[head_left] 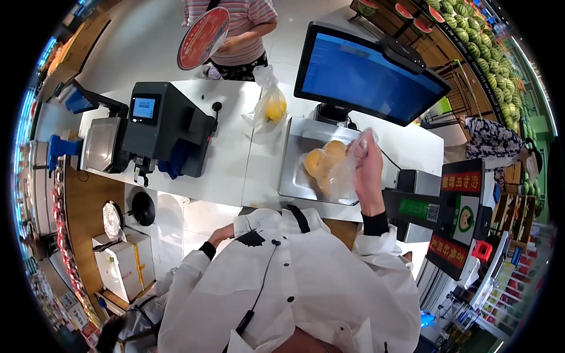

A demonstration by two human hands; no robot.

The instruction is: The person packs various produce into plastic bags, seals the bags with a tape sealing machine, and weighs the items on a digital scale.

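My right hand [369, 173] is closed on the gathered top of a clear plastic bag [340, 177]. Round yellow-orange fruit [316, 161] shows inside the bag, over the metal tray of a scale [297, 141]. My left hand [222, 234] is low beside the white shirt, near the counter's front edge, its fingers mostly hidden by the sleeve and shirt. Another clear bag with yellow fruit [275, 109] stands on the white counter [229, 170], left of the scale.
A monitor [371, 73] stands behind the scale. At the left is a dark label printer [168, 126]; at the right, a payment stand [459, 217]. A person in a striped shirt [247, 20] holds a red round fan [203, 38] across the counter.
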